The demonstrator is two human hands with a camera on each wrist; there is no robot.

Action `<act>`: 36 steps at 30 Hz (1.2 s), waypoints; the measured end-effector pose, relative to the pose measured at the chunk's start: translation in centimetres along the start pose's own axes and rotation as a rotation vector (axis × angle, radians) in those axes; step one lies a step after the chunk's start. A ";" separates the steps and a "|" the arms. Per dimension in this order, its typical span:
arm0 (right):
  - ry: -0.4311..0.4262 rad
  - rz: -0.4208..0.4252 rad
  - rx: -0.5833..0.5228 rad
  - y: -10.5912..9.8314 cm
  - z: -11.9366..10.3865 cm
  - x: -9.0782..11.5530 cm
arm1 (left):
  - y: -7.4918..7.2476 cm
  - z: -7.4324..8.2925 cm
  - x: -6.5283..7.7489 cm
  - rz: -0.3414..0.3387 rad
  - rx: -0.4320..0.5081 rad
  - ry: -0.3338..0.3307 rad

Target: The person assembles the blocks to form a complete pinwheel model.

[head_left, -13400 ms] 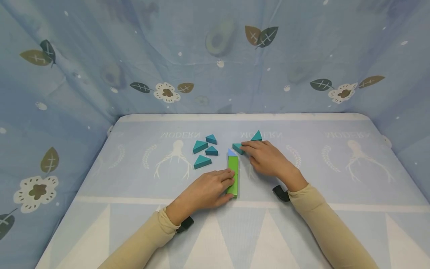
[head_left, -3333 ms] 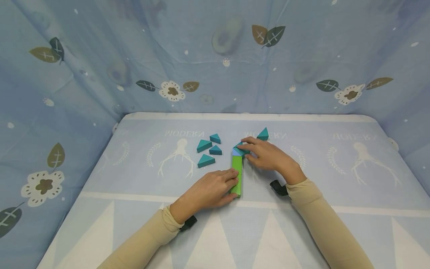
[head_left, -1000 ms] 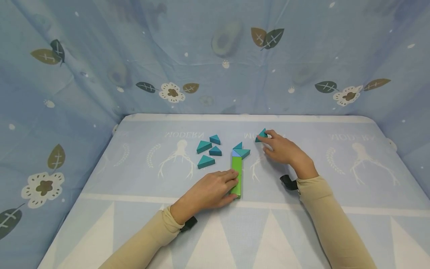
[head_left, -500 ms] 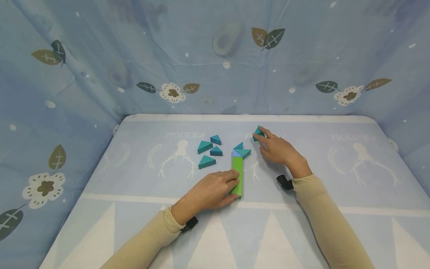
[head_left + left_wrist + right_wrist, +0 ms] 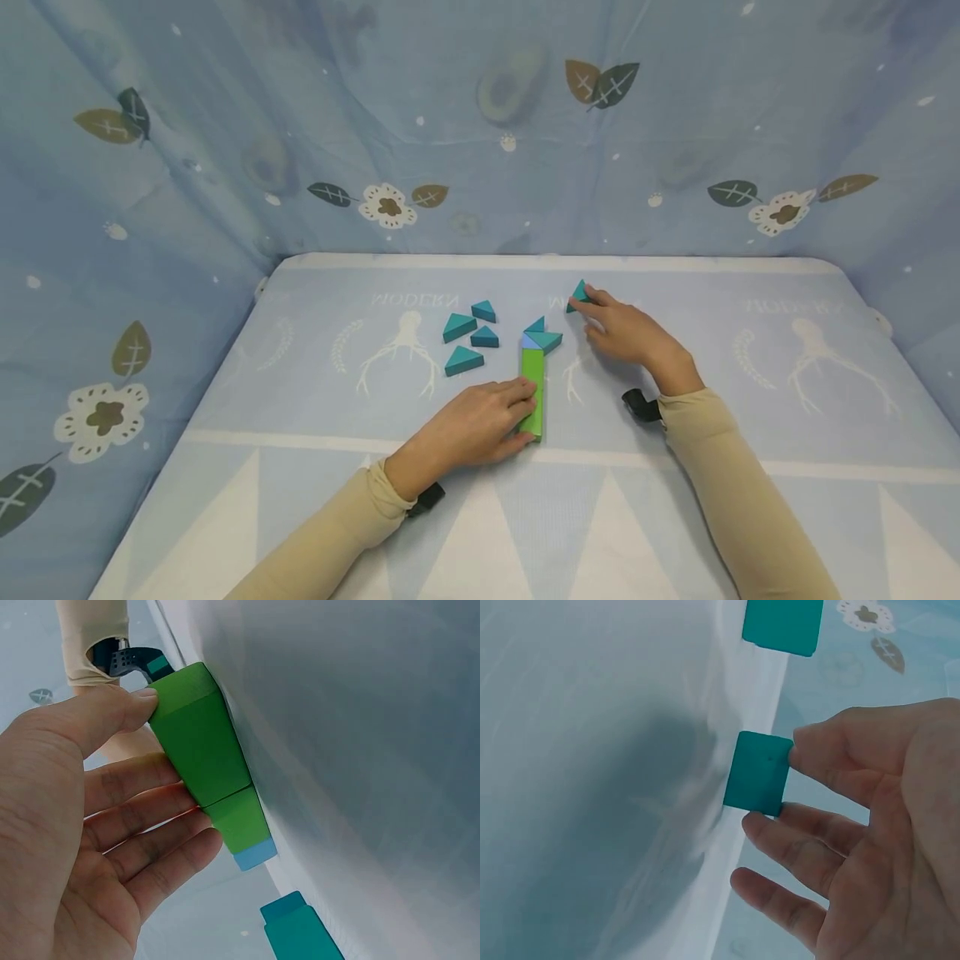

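My left hand (image 5: 474,423) rests along the left side of two green blocks (image 5: 532,365) lying end to end. In the left wrist view, its thumb touches the near end of the nearer green block (image 5: 199,735), and relaxed fingertips touch the side. A light-blue triangular block (image 5: 528,342) abuts the far end. Against it lie two teal triangular blocks (image 5: 549,342), one behind and one to the right. Further back right, my right hand (image 5: 633,335) pinches another teal triangular block (image 5: 578,293) between thumb and fingers; its flat side (image 5: 756,774) faces the right wrist camera.
Several loose teal triangular blocks (image 5: 463,360) lie to the left of the green blocks. The patterned table cover (image 5: 675,517) reaches to a blue curtain (image 5: 420,100) at the back and sides.
Two teal triangular blocks have been set against the light-blue one. My right hand has moved from there to the back-right teal block and shifted it slightly left. The left hand has stayed put.
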State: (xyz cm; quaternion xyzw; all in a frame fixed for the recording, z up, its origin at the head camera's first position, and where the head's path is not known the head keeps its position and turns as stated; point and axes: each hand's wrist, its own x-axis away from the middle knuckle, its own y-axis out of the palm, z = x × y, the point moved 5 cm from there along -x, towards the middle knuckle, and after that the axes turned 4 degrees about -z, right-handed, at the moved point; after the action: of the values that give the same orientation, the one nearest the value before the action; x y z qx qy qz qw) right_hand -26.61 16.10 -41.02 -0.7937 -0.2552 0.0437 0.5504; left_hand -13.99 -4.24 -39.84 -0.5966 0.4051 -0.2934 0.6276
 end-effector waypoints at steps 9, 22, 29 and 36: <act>-0.072 -0.012 -0.029 0.2 -0.9 -1.4 | 0.2 0.1 0.1 -0.004 -0.001 -0.005; -0.147 -0.021 -0.050 0.4 -2.5 -2.2 | 0.2 0.0 -0.1 -0.022 -0.009 -0.005; -0.180 -0.023 -0.039 0.7 -3.0 -2.2 | 0.2 -0.1 -0.1 -0.021 -0.016 -0.004; -0.207 -0.025 -0.033 0.9 -3.4 -2.3 | 0.3 -0.2 -0.1 -0.018 -0.013 -0.003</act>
State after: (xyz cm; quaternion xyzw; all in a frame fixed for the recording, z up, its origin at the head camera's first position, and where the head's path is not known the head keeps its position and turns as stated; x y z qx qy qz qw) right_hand -27.12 11.96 -40.95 -0.7906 -0.3215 0.1143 0.5084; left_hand -14.22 -4.23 -40.07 -0.6049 0.4005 -0.2954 0.6216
